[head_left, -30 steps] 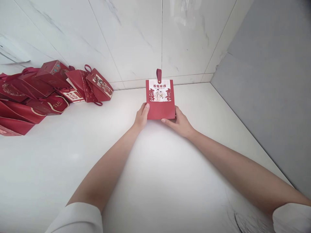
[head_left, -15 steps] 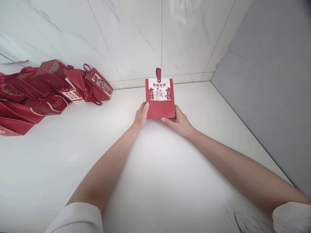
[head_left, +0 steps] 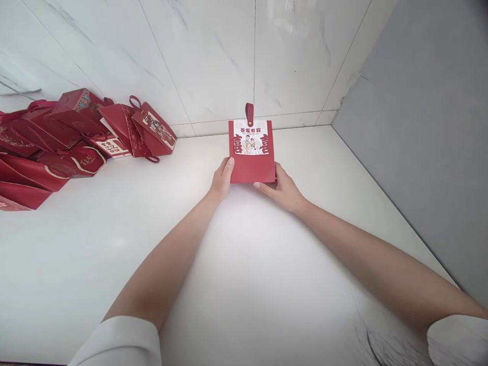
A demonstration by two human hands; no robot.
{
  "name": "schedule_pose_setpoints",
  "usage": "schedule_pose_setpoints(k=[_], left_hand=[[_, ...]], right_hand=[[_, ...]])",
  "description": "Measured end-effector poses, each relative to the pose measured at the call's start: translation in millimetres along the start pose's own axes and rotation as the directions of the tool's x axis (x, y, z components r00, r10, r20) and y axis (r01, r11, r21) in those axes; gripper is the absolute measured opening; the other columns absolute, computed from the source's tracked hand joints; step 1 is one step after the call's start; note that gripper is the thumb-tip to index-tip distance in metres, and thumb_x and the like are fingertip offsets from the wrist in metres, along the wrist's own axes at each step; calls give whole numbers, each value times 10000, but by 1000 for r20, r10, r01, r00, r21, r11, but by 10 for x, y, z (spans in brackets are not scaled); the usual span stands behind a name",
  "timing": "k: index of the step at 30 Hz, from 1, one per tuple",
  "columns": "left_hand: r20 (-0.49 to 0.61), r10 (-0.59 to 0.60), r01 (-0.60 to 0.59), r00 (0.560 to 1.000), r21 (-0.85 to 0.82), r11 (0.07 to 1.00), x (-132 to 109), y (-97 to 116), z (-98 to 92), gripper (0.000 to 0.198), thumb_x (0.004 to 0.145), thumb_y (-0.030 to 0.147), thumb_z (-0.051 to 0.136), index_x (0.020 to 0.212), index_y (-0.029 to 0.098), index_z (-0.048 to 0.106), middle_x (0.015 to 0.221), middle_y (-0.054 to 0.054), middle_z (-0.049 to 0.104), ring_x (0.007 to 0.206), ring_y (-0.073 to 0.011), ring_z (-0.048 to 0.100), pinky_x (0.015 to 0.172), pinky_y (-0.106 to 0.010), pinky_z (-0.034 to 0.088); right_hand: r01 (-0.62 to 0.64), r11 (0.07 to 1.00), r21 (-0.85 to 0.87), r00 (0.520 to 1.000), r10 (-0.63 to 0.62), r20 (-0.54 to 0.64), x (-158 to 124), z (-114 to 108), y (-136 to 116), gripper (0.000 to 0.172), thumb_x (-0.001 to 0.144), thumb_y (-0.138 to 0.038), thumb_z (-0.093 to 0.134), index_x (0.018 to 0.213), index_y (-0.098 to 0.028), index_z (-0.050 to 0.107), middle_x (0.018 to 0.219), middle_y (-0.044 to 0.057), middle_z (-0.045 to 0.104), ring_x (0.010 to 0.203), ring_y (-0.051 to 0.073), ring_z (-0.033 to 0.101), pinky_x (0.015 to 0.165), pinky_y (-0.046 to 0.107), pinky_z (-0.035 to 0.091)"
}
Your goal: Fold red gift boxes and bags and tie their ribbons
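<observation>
A red gift box [head_left: 252,169] with a loop handle on top and a white printed label showing a couple stands upright near the tiled wall. My left hand [head_left: 222,179] grips its left side, the thumb on the front edge. At the lower right corner my right hand [head_left: 282,190] holds the box, its thumb along the bottom edge and its other fingers partly hidden behind the side.
Several red gift boxes and bags [head_left: 82,119] are heaped at the left against the marbled wall [head_left: 213,56]. They rest on a white tabletop [head_left: 244,274]. A grey surface [head_left: 427,132] borders the table on the right.
The view has shifted very slightly, so the box and both hands appear a little higher. The hold of both hands on the box looks the same.
</observation>
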State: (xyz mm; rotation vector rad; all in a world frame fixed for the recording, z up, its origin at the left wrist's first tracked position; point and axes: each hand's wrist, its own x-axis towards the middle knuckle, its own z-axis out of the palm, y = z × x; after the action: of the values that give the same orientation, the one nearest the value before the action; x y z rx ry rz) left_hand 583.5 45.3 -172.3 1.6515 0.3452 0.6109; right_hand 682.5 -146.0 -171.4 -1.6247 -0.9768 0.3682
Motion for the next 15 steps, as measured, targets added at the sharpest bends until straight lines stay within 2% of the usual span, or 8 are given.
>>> schedule_pose_setpoints(k=[6,8,10,12,15], left_hand=[[-3,9,-9,1000,29,1000,-22,20,-4,571,928,698,443,1144,210,643,1208,-91,695,1126,-272,644,971,-381,506],[11,52,-52,999,30,998,-51,50,1,559,936,687,437,1172,217,627,1234,-90,685,1147,-276,636,972,-383,505],[24,158,-159,987,47,986,-90,89,9,550,950,669,423,1242,234,590,1282,-88,661,1185,-281,620,973,-387,506],[34,325,-327,945,94,940,-125,121,13,551,964,647,407,1325,251,531,1335,-96,627,1210,-290,608,970,-391,509],[47,553,-551,832,200,811,-141,127,-2,593,962,641,395,1403,249,458,1368,-125,596,1217,-318,603,982,-411,503]], right_hand=[[12,1000,12,1000,-12,3,-5,5,-5,755,814,-597,716,1430,-268,429,1453,121,546,1299,324,564,1051,518,516],[30,999,11,1000,-30,0,-14,7,-16,777,817,-604,708,1450,-272,405,1463,124,535,1298,322,564,1040,509,524],[86,996,-1,996,-86,-18,-30,6,-42,818,820,-606,701,1486,-287,349,1501,121,492,1318,320,545,1028,495,536],[173,985,-23,984,-174,-45,-49,0,-76,869,821,-596,705,1521,-306,280,1559,115,418,1358,322,503,1009,480,550],[272,961,-49,960,-275,-52,-65,-7,-107,939,829,-574,709,1558,-327,173,1605,117,344,1380,329,480,964,473,578]])
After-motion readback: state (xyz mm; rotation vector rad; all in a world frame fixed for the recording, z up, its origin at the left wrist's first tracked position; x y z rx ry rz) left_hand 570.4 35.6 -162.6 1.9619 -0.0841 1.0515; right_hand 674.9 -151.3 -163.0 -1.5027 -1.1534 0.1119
